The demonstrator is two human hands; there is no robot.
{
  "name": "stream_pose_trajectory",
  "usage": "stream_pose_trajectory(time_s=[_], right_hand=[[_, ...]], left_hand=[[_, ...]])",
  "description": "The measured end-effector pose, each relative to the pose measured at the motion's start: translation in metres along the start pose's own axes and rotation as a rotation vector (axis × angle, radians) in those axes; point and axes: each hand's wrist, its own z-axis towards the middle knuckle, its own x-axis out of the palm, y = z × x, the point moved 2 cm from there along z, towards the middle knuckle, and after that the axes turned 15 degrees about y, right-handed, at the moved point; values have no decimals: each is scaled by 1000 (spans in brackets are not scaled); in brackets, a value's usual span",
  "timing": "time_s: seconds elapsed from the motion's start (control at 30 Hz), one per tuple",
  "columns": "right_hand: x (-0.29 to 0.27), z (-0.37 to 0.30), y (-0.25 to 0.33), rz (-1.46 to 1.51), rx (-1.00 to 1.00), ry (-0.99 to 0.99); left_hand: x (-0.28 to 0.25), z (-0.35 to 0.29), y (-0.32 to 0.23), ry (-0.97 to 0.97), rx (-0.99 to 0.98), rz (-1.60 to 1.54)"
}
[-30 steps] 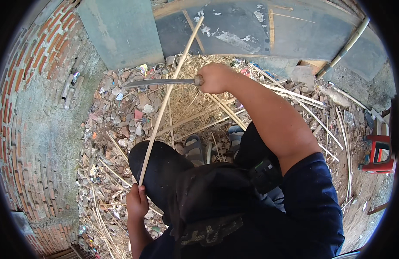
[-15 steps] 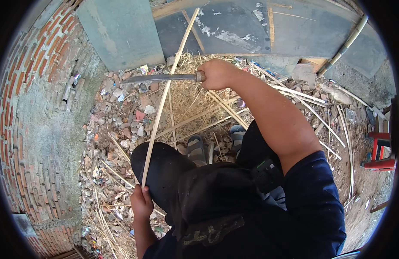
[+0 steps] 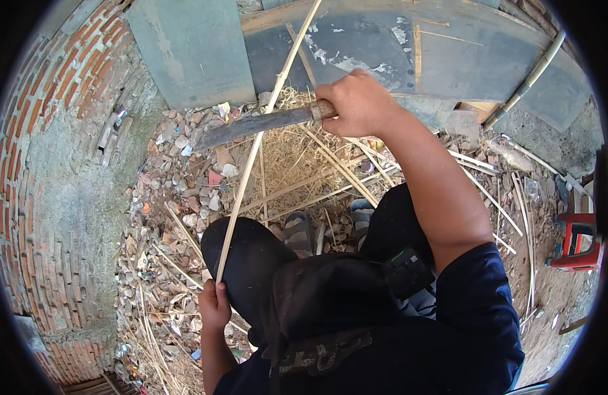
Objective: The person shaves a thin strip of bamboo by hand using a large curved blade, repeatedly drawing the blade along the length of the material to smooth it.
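Note:
A long pale bamboo strip point(image 3: 249, 170) slants up from my left knee toward the far boards. Its near end is pinched in my left hand point(image 3: 214, 305), beside that knee. My right hand point(image 3: 361, 104) is wrapped round the wooden handle of a machete point(image 3: 256, 127). The dark blade points left and crosses the strip a little past its middle, its tip tilted toward me. Whether blade and strip touch, I cannot tell for sure. Curly shavings point(image 3: 292, 155) lie heaped on the ground beneath the blade.
Several loose bamboo strips point(image 3: 343, 172) lie across the rubble around my sandals point(image 3: 297, 232). A brick wall point(image 3: 67, 217) rises at the left. Dark boards point(image 3: 356, 49) stand along the far side. At the right is a red stool point(image 3: 574, 243).
My right hand has moved slightly away and to the right. The machete has turned so its broad face shows and its tip hangs nearer me. My left hand stays on the strip.

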Motion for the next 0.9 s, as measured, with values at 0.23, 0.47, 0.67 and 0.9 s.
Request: stream_pose_trajectory(time_s=[0.23,0.47,0.67,0.9], right_hand=[[-13,-11,20,-234,123,11],[19,8,52,-152,-33,221],[25,33,12,112,80,171],[30,30,9,114,135,175]], left_hand=[[2,-1,-2,15,-4,-51],[0,-2,-15,1,-56,121],[8,-7,-6,-104,-57,216],[5,-4,-12,-96,-76,300]])
